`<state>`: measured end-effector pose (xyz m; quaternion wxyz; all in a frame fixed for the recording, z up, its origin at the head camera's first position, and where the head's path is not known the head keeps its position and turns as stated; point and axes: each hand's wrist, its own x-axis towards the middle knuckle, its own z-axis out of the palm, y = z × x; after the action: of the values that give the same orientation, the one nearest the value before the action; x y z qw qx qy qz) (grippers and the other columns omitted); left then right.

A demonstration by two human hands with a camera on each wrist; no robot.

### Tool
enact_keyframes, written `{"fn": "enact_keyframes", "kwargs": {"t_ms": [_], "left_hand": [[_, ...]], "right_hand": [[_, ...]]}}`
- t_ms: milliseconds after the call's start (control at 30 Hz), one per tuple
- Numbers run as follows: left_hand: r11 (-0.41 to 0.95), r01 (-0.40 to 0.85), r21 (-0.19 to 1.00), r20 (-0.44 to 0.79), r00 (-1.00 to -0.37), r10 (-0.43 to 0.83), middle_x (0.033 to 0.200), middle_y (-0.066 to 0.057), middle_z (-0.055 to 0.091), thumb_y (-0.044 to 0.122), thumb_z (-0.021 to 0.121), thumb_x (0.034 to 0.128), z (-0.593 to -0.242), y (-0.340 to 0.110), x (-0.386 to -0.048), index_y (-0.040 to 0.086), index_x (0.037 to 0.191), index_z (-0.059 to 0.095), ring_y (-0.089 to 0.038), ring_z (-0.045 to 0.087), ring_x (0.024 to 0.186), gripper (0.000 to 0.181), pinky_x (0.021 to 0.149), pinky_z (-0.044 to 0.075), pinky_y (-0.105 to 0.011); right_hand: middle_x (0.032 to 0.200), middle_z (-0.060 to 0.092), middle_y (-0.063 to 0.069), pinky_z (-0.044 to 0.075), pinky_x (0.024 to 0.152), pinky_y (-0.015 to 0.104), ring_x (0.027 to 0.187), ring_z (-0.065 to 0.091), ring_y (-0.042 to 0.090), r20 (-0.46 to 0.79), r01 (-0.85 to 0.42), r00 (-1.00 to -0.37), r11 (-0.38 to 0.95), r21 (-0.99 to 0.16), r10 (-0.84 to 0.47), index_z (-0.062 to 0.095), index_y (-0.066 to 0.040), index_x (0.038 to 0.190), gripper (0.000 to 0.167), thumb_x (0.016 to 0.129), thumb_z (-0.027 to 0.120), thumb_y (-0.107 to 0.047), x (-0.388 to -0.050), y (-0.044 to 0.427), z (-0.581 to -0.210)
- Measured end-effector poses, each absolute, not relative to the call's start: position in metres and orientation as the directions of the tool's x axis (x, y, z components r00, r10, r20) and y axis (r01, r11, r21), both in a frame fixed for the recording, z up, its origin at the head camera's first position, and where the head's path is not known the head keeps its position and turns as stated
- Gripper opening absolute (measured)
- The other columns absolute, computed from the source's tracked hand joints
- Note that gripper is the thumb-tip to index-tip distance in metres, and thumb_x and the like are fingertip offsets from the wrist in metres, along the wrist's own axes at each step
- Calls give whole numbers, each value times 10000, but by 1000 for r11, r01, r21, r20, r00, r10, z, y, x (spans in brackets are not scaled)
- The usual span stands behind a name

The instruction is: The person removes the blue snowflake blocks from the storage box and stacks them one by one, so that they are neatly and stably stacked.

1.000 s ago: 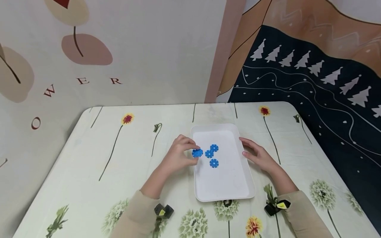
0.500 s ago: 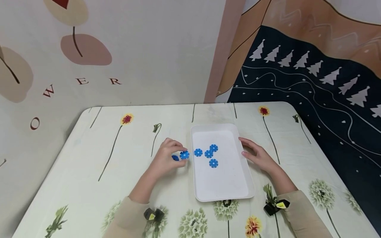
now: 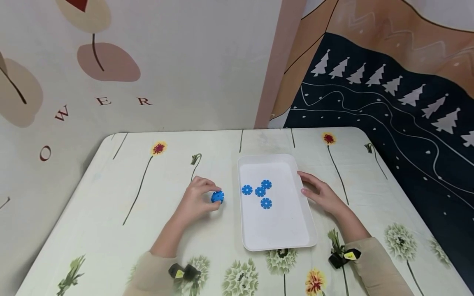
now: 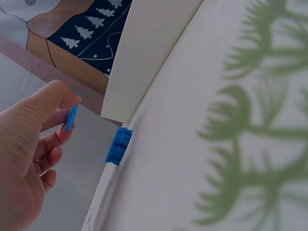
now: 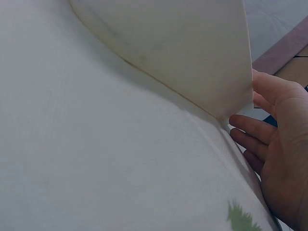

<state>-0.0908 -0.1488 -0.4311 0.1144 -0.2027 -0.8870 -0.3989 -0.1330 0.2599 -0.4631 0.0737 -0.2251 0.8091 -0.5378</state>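
Note:
In the head view a blue snowflake disc (image 3: pixel 218 196) is pinched between the thumb and fingers of my left hand (image 3: pixel 195 199), left of the white tray (image 3: pixel 281 230). The left wrist view shows this pinched disc (image 4: pixel 72 115) edge-on. Apart from it, more blue discs (image 4: pixel 118 146) sit one against another on the table; the held disc mostly covers them in the head view. My right hand (image 3: pixel 321 192) touches the tray's right rim with relaxed fingertips (image 5: pixel 243 124). Several blue snowflake discs (image 3: pixel 260 191) lie inside the tray, toward its left side.
A flower-print cloth covers the table (image 3: pixel 100 197). Its far edge meets a pale wall (image 3: pixel 207 65) with printed letters, and a dark tree-patterned surface (image 3: pixel 389 107) lies beyond the right edge.
My left hand has moved left from the tray's left rim with a disc, and is now over the discs on the table. The right hand and tray have stayed still.

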Motion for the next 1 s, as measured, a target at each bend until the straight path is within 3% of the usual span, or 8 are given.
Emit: {"fn": "enact_keyframes", "kwargs": {"t_ms": [1000], "left_hand": [[609,371,701,260,-928,266,963,15,625,69,836,684,-450,-159,-94,61,938,766,-173,458,939,264,792,427,-385]], "right_hand": [[1365,451,259,272,995,134,1283,373,419,149,-315,-884,329,-890,-442,371,-2,1447,534,956,574,-56,-132,259,-462]]}}
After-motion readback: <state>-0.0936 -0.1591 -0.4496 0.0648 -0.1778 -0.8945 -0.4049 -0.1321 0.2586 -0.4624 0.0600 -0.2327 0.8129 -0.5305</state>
